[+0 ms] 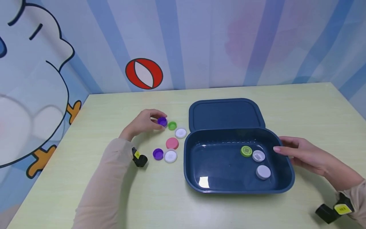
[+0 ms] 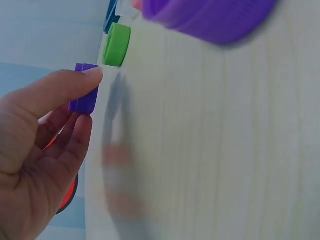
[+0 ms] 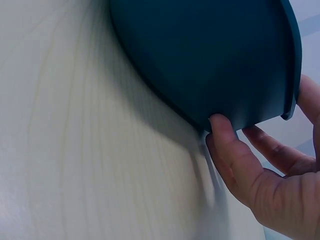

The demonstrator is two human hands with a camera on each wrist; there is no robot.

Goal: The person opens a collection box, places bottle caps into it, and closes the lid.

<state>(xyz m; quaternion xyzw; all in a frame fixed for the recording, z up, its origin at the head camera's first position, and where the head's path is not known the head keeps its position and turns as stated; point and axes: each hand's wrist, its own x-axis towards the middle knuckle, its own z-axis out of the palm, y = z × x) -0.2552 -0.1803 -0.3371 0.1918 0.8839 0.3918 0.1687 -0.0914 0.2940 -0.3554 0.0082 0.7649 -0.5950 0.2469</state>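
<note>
My left hand (image 1: 143, 123) pinches a purple bottle cap (image 1: 162, 121) between thumb and fingers, close over the table. Right beside it lies a green cap (image 1: 172, 126), also seen past the fingertips in the left wrist view. A white cap (image 1: 180, 133), a pink cap (image 1: 172, 143), another purple cap (image 1: 158, 154) and a second white cap (image 1: 170, 156) lie nearer me. My right hand (image 1: 307, 156) grips the right end of a dark blue box (image 1: 217, 168), thumb over the rim, fingers against its outside and underside. Inside sit a green cap (image 1: 246, 151) and two white caps (image 1: 263, 172).
The dark blue lid (image 1: 227, 114) lies flat behind the box, against its back rim. A pale wooden table (image 1: 160, 197) carries everything. Behind it hangs a blue striped backdrop (image 1: 197, 41) with cartoon figures and a red and white ball.
</note>
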